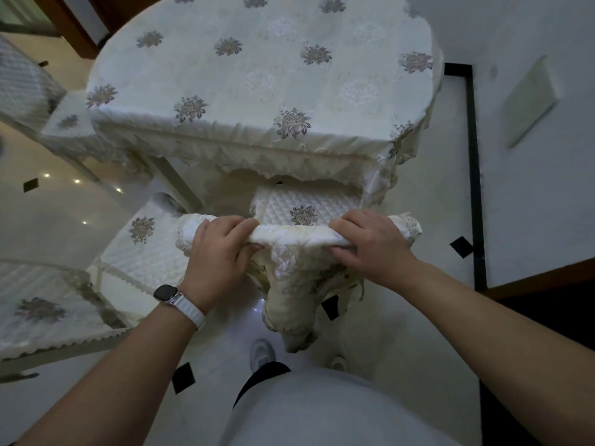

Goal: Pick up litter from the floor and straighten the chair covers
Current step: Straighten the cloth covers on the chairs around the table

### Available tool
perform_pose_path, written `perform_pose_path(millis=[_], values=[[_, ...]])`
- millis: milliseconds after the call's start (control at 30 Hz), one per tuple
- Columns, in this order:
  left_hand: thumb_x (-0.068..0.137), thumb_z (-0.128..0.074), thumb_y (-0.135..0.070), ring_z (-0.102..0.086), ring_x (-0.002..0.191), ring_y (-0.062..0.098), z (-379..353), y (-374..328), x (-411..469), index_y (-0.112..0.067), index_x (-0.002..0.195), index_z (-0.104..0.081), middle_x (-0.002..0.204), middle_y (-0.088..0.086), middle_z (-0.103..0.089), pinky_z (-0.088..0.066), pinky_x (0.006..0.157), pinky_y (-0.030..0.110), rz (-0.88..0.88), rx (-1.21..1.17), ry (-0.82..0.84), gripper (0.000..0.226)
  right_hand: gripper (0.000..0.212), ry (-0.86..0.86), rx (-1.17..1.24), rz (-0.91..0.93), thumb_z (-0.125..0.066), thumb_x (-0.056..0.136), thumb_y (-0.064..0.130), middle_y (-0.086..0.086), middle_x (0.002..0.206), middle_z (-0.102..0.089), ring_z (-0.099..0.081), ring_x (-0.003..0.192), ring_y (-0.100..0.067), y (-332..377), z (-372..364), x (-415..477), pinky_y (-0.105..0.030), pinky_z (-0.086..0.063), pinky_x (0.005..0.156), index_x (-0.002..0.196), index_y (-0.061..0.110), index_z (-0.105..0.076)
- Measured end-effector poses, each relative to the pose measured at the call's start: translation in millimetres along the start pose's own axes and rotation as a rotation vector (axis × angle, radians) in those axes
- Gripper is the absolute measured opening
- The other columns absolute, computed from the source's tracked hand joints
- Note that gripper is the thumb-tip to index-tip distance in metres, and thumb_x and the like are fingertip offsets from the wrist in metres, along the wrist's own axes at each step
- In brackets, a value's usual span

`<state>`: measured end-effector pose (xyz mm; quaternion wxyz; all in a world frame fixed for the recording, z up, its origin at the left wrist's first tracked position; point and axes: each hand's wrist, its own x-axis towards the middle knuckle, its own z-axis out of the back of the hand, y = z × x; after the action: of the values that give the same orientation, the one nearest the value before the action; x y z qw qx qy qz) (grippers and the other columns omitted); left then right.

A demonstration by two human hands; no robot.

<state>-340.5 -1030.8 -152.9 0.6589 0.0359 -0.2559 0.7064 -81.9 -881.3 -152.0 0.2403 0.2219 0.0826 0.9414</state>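
the person stands behind a chair tucked in at the six o'clock edge of the cloth-draped counter (257, 75). the left grip (219, 249) and right grip (370, 243) are both clenched on the chair cover (296, 240) where it rolls over the top rail, fingers curled over it. its skirt hangs bunched toward six o'clock. to do this well, i'd pull evenly on both sides so the cover sits square, then smooth the bunched drop flat. the quilted seat pad (302, 204) lies at twelve o'clock of the hands.
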Motion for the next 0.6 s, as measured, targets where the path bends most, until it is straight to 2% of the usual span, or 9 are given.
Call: perform_pose_path(millis=[100,267,433,600], values=[[0.092,-0.058,-0.032,-0.057,0.097,0.032,-0.7,17.9,12.9,-0.016,0.115,-0.062,0.107,0.010,-0.065,-0.045,0.085,0.052,-0.022,-0.013,0.005,0.029,0.037,0.000,0.009,-0.023,-0.056,0.083,0.041,-0.004,0.092,-0.062,-0.053,0.077,-0.025,-0.3,-8.5,15.0,-0.028,-0.033,0.065,0.104,0.014,-0.068],[0.092,-0.057,-0.038,-0.058,0.097,0.030,-3.6,54.2,40.6,-0.016,0.114,-0.065,0.106,0.008,-0.065,-0.045,0.086,0.052,-0.050,-0.019,0.034,0.031,0.037,0.039,0.002,-0.103,-0.057,0.082,0.041,-0.005,0.094,-0.062,-0.055,0.078,-0.028,2.4,-21.7,44.0,-0.035,-0.044,0.062,0.107,0.015,-0.068],[0.092,-0.056,-0.043,-0.059,0.099,0.028,0.0,97.0,73.1,-0.023,0.114,-0.062,0.108,0.004,-0.066,-0.046,0.088,0.056,-0.112,-0.031,0.075,0.030,0.041,0.118,-0.014,-0.157,-0.056,0.086,0.047,-0.005,0.094,-0.061,-0.055,0.079,-0.028,6.3,-27.3,79.9,-0.035,-0.044,0.064,0.110,0.016,-0.067],[0.092,-0.051,-0.045,-0.058,0.101,0.027,2.8,130.7,106.9,-0.022,0.115,-0.063,0.108,0.003,-0.066,-0.044,0.090,0.056,-0.142,-0.049,0.093,0.035,0.046,0.107,-0.018,-0.257,-0.050,0.086,0.050,-0.007,0.096,-0.061,-0.055,0.080,-0.030,16.1,-34.4,114.0,-0.037,-0.046,0.065,0.111,0.015,-0.066]])
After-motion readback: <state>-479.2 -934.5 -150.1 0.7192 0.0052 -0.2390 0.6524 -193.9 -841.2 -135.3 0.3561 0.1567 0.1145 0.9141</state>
